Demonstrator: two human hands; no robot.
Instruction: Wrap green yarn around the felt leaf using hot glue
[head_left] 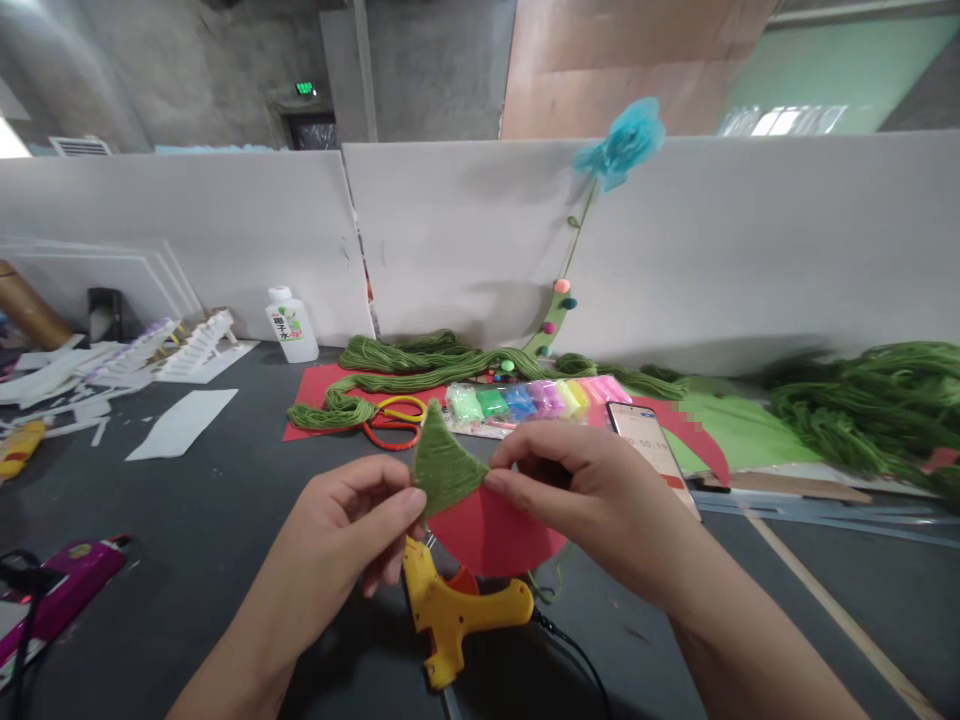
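Both of my hands hold a red paper cone [491, 530] whose pointed upper part is wrapped in green yarn [444, 468]. My left hand [352, 525] pinches its lower left edge with thumb and fingers closed. My right hand [577, 490] pinches the right side, where yarn meets red paper. A yellow hot glue gun [457, 610] lies on the dark table just beneath the cone, its black cord running off to the right.
Behind lie red scissors [394, 420], green yarn skeins [420, 365], a pack of coloured clay [536, 400], a phone [649, 440], a white glue bottle [291, 325] and a blue paper flower [622, 145] on the white partition. More yarn [877, 405] is heaped at right; paper scraps [180, 420] at left.
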